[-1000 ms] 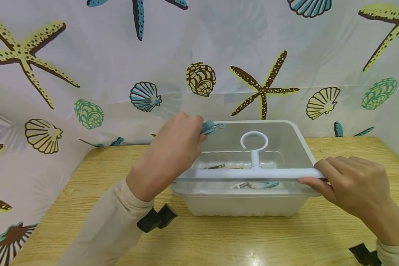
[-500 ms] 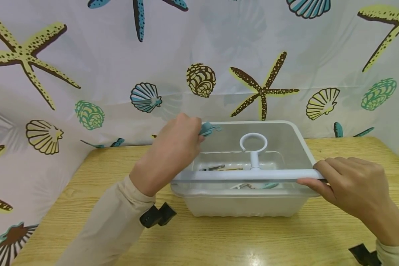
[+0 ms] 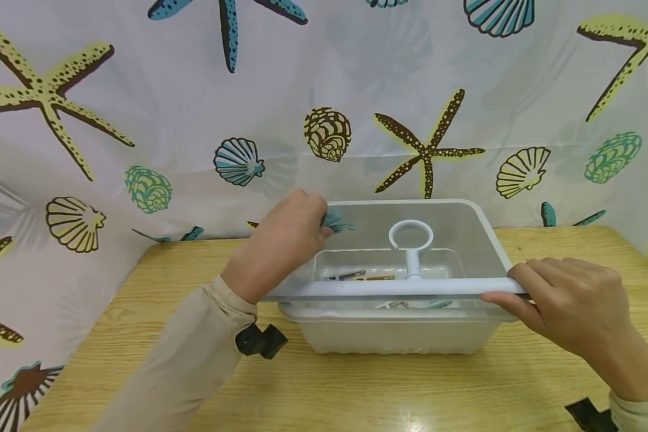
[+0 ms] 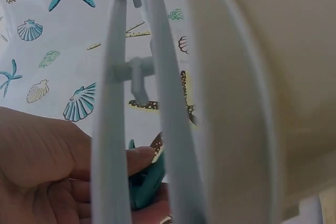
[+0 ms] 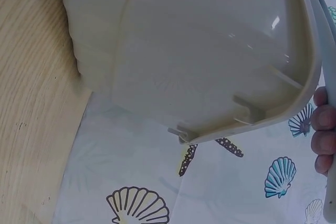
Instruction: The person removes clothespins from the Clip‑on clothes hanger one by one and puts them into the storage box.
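Observation:
A white drying hanger with a bar [image 3: 378, 288] and a round hook [image 3: 431, 237] stands over the tub. My right hand [image 3: 567, 294] grips the bar's right end, thumb underneath; the right wrist view shows curled fingers [image 5: 323, 135] at the bar. My left hand [image 3: 283, 243] pinches a teal clothespin [image 3: 332, 219], its small hook pointing right. In the left wrist view, two parallel rails [image 4: 111, 129] with small crosswise loops cross in front of the hand, and the teal clothespin [image 4: 149, 184] shows between them. The bar's left end is hidden behind my left forearm.
The whitish plastic tub [image 3: 399, 336] sits on a wooden table [image 3: 356, 390]. Inside it lie several clothespins, among them a grey one [image 3: 345, 275] and a yellowish one [image 3: 376, 278]. A curtain [image 3: 281, 78] printed with shells and starfish hangs behind the table.
My left hand has dipped slightly with the teal clothespin, whose hook now sits lower. The bar's left end shows a little farther left. My right hand keeps its grip.

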Motion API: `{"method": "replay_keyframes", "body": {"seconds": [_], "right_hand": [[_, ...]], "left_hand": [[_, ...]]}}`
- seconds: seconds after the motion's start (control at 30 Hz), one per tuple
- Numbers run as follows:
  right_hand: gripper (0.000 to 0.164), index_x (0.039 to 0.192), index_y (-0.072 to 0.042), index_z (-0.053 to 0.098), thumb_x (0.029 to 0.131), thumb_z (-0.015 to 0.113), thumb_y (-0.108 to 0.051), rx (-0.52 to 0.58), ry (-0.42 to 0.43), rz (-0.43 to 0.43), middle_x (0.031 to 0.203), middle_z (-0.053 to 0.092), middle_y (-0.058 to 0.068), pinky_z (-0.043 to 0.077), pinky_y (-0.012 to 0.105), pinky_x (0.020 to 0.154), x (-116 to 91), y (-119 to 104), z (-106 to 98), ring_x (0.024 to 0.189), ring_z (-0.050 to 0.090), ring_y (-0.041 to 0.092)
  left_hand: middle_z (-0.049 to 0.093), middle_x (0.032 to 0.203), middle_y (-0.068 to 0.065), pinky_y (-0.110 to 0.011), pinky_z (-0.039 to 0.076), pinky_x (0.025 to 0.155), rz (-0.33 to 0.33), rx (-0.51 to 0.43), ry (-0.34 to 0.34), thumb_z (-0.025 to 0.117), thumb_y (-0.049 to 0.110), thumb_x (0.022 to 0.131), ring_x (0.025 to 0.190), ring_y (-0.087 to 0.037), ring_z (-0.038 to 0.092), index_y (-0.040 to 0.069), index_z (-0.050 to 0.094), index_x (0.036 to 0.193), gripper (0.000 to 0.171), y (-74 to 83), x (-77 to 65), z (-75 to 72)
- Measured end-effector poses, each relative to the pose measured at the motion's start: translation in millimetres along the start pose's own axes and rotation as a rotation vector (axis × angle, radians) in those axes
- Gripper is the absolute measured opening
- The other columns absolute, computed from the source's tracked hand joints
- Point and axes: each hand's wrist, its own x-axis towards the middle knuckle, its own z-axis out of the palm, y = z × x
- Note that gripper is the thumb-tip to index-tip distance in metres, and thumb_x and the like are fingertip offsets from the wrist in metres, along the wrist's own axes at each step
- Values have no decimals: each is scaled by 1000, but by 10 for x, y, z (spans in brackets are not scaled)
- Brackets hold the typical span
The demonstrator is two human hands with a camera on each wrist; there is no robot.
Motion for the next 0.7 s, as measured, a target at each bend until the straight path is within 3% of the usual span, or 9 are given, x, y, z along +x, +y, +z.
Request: {"method": "replay_keyframes", "body": {"seconds": [0.2,0.7], "right_hand": [[64,67,-6,52,98,35,-59,-8,9,-3,51,49,2,20,27,34,1,-12,3,34,34,16],[63,66,-8,50,98,36,-59,-1,20,6,50,44,-1,18,25,34,-19,21,14,35,30,12]], "left_hand": [[51,65,-5,-26,39,55,15,-27,36,64,10,93,58,-16,46,0,61,77,19,-66,13,36],[57,64,-4,-25,37,53,58,-19,28,69,13,90,55,-14,46,0,66,76,19,-137,143,86]]}}
